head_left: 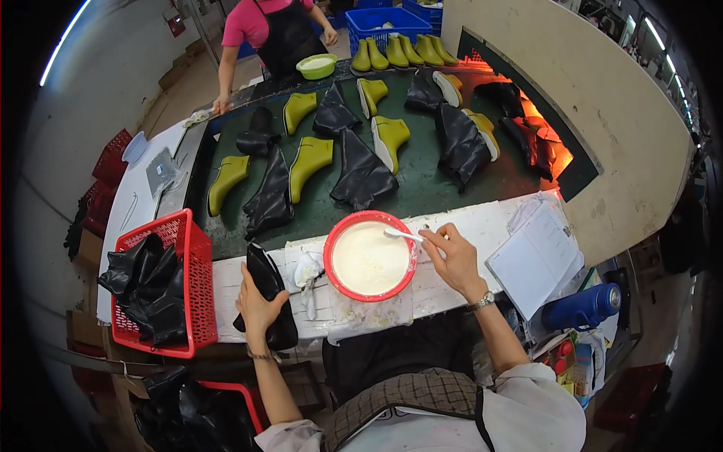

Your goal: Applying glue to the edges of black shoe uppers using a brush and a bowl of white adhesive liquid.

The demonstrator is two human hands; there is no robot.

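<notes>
A white tool (405,236) is being pinched by the right hand (453,260) over a red bowl (329,258) of cream liquid (365,264); left of it, a black upper (283,324) is being clasped by the left hand (260,305), near a red basket (199,294) of black pieces (154,294).

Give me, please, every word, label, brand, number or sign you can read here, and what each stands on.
None can be read clearly.
Notebook: any writing is too small and faint.
Blue bottle: any marking is too small.
Plastic bag: its pale label is too small.
White shirt: dark marks, mostly hidden.
</notes>
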